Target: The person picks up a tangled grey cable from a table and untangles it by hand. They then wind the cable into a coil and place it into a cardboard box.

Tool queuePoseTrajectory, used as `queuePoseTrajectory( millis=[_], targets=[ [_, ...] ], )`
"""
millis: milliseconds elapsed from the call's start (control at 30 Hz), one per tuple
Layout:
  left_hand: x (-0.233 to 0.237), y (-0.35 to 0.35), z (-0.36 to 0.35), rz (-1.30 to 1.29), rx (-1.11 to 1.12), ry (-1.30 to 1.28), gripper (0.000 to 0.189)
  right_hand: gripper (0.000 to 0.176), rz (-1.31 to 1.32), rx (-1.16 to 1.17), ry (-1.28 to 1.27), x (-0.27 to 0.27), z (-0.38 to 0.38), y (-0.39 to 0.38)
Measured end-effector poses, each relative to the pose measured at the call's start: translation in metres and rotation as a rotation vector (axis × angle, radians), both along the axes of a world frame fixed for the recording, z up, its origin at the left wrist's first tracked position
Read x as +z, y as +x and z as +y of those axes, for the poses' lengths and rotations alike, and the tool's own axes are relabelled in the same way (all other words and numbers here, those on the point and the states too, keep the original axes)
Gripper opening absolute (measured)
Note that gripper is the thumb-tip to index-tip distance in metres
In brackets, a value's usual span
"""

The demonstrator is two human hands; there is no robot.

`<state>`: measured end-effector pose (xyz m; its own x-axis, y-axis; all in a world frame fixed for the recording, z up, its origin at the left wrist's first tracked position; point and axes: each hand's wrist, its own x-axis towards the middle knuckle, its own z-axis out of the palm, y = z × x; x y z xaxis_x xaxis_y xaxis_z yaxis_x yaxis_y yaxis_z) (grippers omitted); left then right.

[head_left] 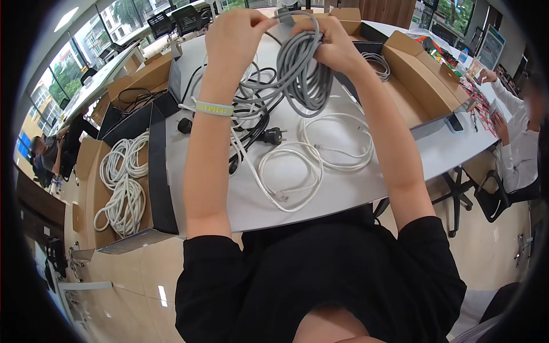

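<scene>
A thick coil of grey cable [306, 71] hangs above the table, gripped near its top by my right hand [333, 44]. My left hand [237, 35], a wristband below it, pinches a stretch of the same grey cable at the upper left of the coil. Under my hands lies a tangle of black power cords with plugs [272, 136] and white and grey cables. Closer to me, loose loops of white network cable [291, 171] rest on the white table [246, 206]; one end shows a clear connector.
On the left, an open box [163, 188] holds bundled white cables [123, 183]; behind it another box [143, 80] holds black cords. An open cardboard box [429, 86] stands at right, a grey coil [377, 66] in it. A person [517, 126] sits at the right end.
</scene>
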<state>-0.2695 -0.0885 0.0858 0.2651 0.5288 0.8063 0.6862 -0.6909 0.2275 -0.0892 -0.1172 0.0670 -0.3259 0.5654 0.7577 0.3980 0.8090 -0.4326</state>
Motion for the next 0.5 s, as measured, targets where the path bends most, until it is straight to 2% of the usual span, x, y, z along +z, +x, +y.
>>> queuePoseTrajectory(
  millis=[33, 100, 133, 167, 233, 267, 300, 367, 400, 433, 500],
  targets=[
    [-0.001, 0.000, 0.001, -0.002, 0.001, 0.000, 0.025, 0.017, -0.002, 0.001, 0.000, 0.000, 0.000, -0.003],
    [-0.002, 0.002, 0.001, 0.032, -0.141, -0.041, 0.025, 0.042, 0.211, 0.127, -0.044, -0.002, 0.000, -0.011],
    [0.000, 0.002, -0.002, 0.041, -0.138, -0.065, 0.026, 0.063, 0.202, 0.133, -0.110, -0.002, -0.001, -0.010],
    [0.001, 0.003, -0.002, 0.039, -0.138, -0.064, 0.026, 0.063, 0.200, 0.133, -0.110, -0.002, 0.009, -0.005],
    [0.005, 0.005, -0.005, -0.079, -0.226, 0.205, 0.029, 0.051, -0.010, -0.106, 0.521, 0.006, 0.022, -0.005],
    [0.006, 0.006, -0.008, -0.151, -0.314, 0.126, 0.031, 0.078, 0.147, -0.151, 0.258, -0.001, 0.020, -0.002],
    [0.007, 0.009, -0.012, -0.149, -0.316, 0.126, 0.031, 0.078, 0.149, -0.153, 0.258, -0.001, 0.021, 0.000],
    [0.006, 0.016, -0.016, -0.168, -0.505, -0.076, 0.034, 0.087, 0.253, -0.173, 0.266, 0.000, 0.025, 0.007],
    [0.002, 0.024, -0.016, -0.052, -0.397, 0.120, 0.048, 0.085, 0.296, -0.136, 0.229, -0.001, 0.028, 0.010],
    [-0.002, 0.028, -0.016, -0.051, -0.399, 0.119, 0.048, 0.085, 0.297, -0.139, 0.228, -0.001, 0.029, 0.016],
    [-0.008, 0.034, -0.021, 0.023, -0.268, 0.205, 0.066, 0.084, 0.446, -0.060, 0.091, 0.000, 0.031, 0.024]
  ],
)
